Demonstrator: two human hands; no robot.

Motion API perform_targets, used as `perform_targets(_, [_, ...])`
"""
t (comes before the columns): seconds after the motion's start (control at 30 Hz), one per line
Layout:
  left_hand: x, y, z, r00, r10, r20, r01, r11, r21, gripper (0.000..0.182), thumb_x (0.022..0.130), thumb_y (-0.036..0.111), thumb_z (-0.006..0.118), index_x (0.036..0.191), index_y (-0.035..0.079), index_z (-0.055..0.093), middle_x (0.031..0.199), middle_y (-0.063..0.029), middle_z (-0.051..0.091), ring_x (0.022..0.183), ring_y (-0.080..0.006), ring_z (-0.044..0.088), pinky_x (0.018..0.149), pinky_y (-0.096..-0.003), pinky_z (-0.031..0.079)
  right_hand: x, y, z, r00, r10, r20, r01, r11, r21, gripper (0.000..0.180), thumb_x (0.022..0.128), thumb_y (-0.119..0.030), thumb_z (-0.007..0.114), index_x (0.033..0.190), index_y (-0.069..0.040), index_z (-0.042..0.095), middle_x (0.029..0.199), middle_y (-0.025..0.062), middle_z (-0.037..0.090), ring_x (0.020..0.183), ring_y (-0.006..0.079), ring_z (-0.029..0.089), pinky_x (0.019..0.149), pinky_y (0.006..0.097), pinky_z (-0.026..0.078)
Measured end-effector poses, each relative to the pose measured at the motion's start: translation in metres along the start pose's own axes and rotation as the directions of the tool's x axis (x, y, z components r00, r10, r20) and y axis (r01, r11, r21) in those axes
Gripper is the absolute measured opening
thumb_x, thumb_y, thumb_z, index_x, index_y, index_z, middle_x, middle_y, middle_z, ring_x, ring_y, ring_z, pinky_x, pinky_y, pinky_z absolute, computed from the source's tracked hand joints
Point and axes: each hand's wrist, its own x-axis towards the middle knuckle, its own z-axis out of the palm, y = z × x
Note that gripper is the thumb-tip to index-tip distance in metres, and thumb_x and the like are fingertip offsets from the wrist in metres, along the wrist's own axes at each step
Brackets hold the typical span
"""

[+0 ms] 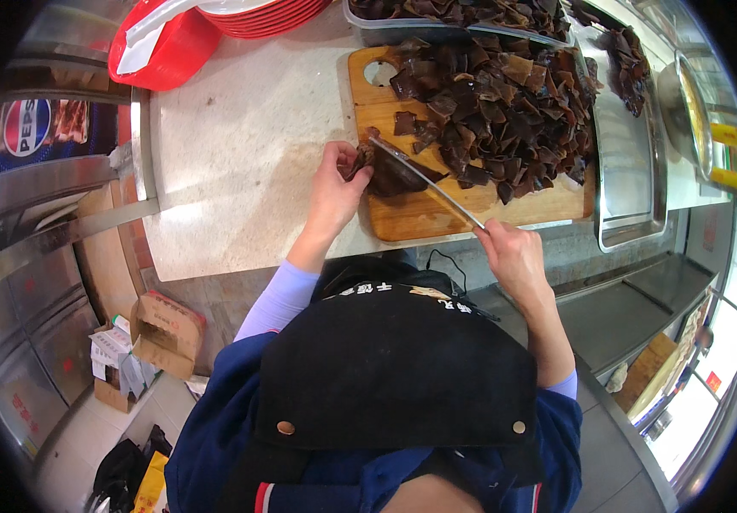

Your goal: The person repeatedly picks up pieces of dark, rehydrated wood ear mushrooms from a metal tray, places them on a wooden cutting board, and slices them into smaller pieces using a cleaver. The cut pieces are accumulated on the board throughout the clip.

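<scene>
At the left edge of a wooden cutting board (pixel 407 221), my left hand (pixel 341 189) grips the bunched end of a dark brown, wet sheet (pixel 397 176), perhaps kelp. My right hand (pixel 512 256) holds a knife (pixel 439 192) by its handle, which the fingers hide. The narrow blade slants up and left across the sheet, its tip near the top of it. A large heap of cut dark brown pieces (pixel 503 109) covers the upper and right part of the board.
Behind the board stands a clear plastic tub (pixel 407 29) of similar pieces. A metal tray (pixel 631 192) lies to the right, with more dark strips (pixel 624 70) above it. A red basin (pixel 176 54) and stacked red plates (pixel 266 22) stand at the upper left of the pale worktop (pixel 240 167).
</scene>
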Motion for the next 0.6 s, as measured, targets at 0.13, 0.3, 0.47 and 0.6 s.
perform_targets(0.13, [0.0,-0.002,-0.001,1.0,-0.019,-0.005,0.019,1.0,0.001,0.028,0.08,0.007,0.07,0.101,0.002,0.051,0.083,-0.0067,0.059,0.074,-0.0147,0.055,0.07,-0.0295,0.048,0.001,-0.005,0.002,1.0,0.002,0.026,0.0,0.997,-0.081,0.023,0.089,-0.021,0.065,0.076,-0.004,0.054,0.064,0.0138,0.061,0.056,0.0353,0.061,0.05,0.0437,0.048])
perform_targets(0.3, [-0.003,-0.005,0.005,0.999,0.047,-0.022,-0.045,0.995,0.088,0.029,0.078,0.002,0.069,0.1,0.001,0.051,0.084,-0.0078,0.06,0.076,-0.0161,0.059,0.07,-0.0297,0.049,0.022,-0.028,0.019,0.993,0.053,0.101,-0.043,0.994,-0.098,0.025,0.092,-0.024,0.061,0.077,-0.005,0.054,0.062,0.0168,0.06,0.059,0.0369,0.062,0.051,0.0452,0.047])
perform_targets(0.47, [0.001,-0.011,-0.012,0.992,0.124,-0.03,-0.118,0.983,0.144,0.03,0.076,-0.001,0.068,0.101,0.002,0.053,0.086,-0.0092,0.062,0.082,-0.0182,0.064,0.074,-0.0302,0.051,0.059,-0.027,0.025,0.998,0.054,-0.009,-0.055,0.998,-0.027,0.028,0.092,-0.025,0.06,0.077,-0.004,0.054,0.059,0.0183,0.059,0.06,0.0379,0.062,0.051,0.0459,0.047])
perform_targets(0.6, [0.005,-0.008,-0.048,0.986,0.154,-0.057,-0.132,0.95,0.283,0.028,0.076,0.003,0.07,0.101,0.004,0.058,0.102,-0.0123,0.061,0.087,-0.0217,0.063,0.079,-0.0327,0.052,0.056,-0.013,0.011,0.994,0.1,0.041,-0.101,0.994,0.036,0.028,0.093,-0.028,0.059,0.079,-0.004,0.058,0.062,0.0194,0.062,0.064,0.0407,0.063,0.055,0.0478,0.05])
